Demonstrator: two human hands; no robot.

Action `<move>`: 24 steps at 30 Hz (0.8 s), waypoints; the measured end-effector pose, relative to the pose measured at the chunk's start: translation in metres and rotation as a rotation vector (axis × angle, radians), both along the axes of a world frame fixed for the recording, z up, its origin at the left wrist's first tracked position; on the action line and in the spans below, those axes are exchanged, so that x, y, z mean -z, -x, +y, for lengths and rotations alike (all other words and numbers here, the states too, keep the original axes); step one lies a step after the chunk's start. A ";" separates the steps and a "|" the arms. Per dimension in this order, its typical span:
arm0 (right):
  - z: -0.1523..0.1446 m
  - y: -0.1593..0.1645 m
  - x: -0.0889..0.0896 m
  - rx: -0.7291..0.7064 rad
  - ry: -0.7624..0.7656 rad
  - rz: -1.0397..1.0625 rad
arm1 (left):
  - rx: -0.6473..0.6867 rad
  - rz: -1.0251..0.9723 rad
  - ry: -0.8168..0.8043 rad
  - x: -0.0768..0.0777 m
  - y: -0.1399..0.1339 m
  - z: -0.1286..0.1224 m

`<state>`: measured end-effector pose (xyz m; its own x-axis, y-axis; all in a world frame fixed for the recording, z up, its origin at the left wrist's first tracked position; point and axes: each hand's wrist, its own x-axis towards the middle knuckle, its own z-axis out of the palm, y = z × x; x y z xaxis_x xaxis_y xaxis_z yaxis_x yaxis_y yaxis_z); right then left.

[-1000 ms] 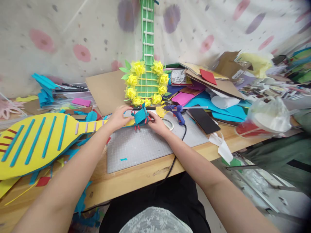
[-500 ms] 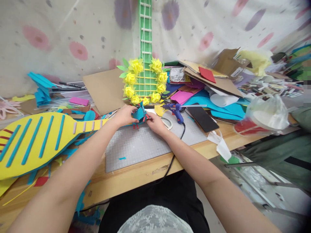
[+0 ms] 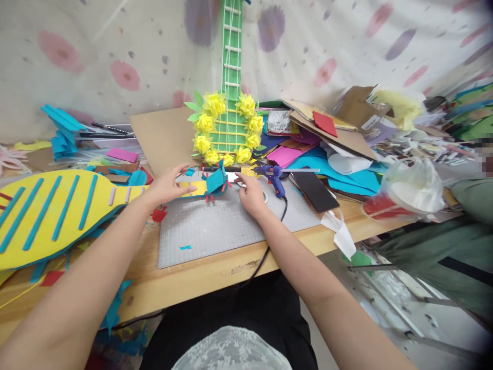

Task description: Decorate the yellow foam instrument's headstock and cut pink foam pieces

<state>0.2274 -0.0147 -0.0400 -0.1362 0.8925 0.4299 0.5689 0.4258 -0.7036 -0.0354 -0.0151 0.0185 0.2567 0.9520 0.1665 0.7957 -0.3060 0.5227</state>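
Note:
A yellow and blue craft guitar (image 3: 111, 195) lies across the table, with blue strips on its body and a blue head (image 3: 216, 181) fitted with small red pegs. My left hand (image 3: 167, 184) is at its neck, thumb and fingers spread apart on either side. Just right of the head is my right hand (image 3: 251, 194), clear of the guitar, with its index finger and thumb apart. Beside that hand a pale ring of scissors (image 3: 265, 196) shows; the hand hides the rest. A purple glue gun (image 3: 274, 179) lies farther right.
Under the hands is a grey cutting mat (image 3: 208, 234). A green guitar (image 3: 232, 97) with yellow flowers stands behind. A phone (image 3: 315, 190), a bagged red-and-white tub (image 3: 400, 200) and coloured sheets (image 3: 339, 177) crowd the right. The glue gun's cord (image 3: 265, 254) hangs over the table edge.
Both hands have let go of the guitar's head. My left hand has slid left along the neck and spread its fingers; my right hand has drawn off the head. The view has shifted slightly.

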 end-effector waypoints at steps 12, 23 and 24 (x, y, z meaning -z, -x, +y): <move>0.001 -0.012 0.000 0.112 0.058 0.047 | -0.098 0.383 -0.037 0.004 0.014 -0.019; -0.012 -0.005 -0.012 0.158 -0.046 0.027 | -0.244 0.553 0.068 -0.033 0.005 -0.013; -0.013 -0.005 -0.013 0.177 -0.062 0.024 | -0.271 0.567 0.064 -0.034 0.004 -0.011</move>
<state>0.2327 -0.0274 -0.0272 0.0316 0.8736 0.4857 0.6223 0.3631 -0.6935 -0.0393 -0.0264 0.0529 0.0362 0.9992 0.0157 0.9993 -0.0363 0.0076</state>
